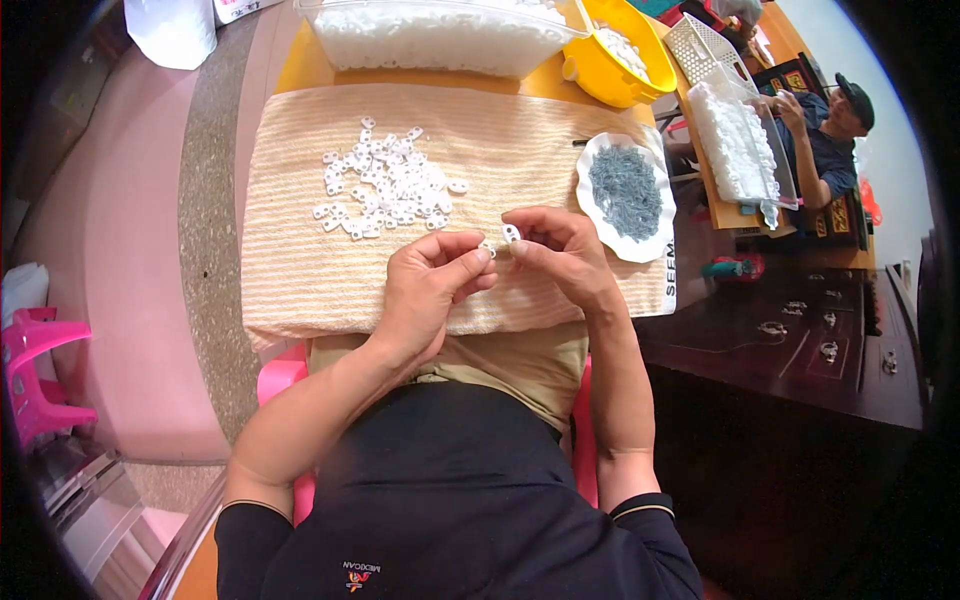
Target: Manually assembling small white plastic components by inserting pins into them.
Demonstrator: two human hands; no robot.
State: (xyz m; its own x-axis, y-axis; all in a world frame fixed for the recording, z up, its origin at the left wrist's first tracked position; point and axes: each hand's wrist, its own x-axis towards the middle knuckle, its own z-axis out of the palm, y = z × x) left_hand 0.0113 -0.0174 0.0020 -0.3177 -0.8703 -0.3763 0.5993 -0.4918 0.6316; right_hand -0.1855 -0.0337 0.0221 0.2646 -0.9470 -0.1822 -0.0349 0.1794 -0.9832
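Note:
My right hand [562,255] pinches a small white plastic piece [511,234] with dark holes between thumb and forefinger. Close beside it, the fingertips of my left hand [435,275] are pressed together on a tiny pale piece [488,250], too small to name. Both hands are above the near part of a striped towel [300,270]. Beyond my left hand lies a loose pile of similar white plastic pieces [390,180] with holes. To the right of my right hand, a white wavy-rimmed plate [622,248] holds many thin grey-blue bits [627,190].
At the table's far edge stand a clear bin [430,50] full of white pieces and a yellow basket [610,85]. On the right, a co-worker [825,130] sits by another filled bin [735,140], near a dark wooden surface [770,340]. A pink stool [45,370] stands at left.

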